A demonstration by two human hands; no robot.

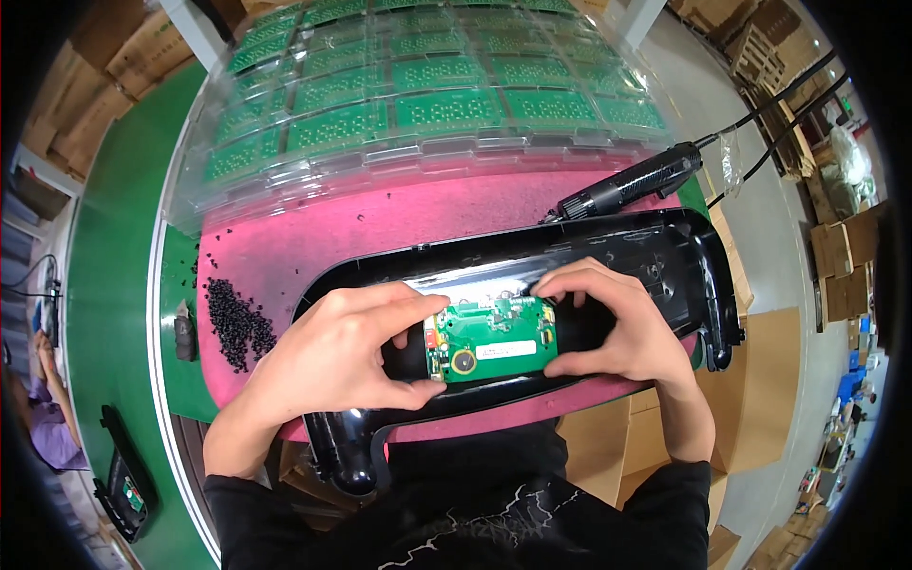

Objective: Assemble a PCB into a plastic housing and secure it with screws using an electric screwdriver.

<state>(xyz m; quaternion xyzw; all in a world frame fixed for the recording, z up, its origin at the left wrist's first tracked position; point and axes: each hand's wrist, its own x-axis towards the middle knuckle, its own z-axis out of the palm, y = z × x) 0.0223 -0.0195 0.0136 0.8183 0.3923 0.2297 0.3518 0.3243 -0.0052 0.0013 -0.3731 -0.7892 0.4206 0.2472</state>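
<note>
A small green circuit board sits in the hollow of a long glossy black plastic shell lying across a pink mat on the worktop. The left hand and right hand pinch its short ends. Light, stiff, likely fragile: best held by the edges. Loose black screws lie at nine o'clock, an electric screwdriver at one, trays of boards at twelve.

Cardboard boxes crowd the grey floor beside a green bench.
</note>
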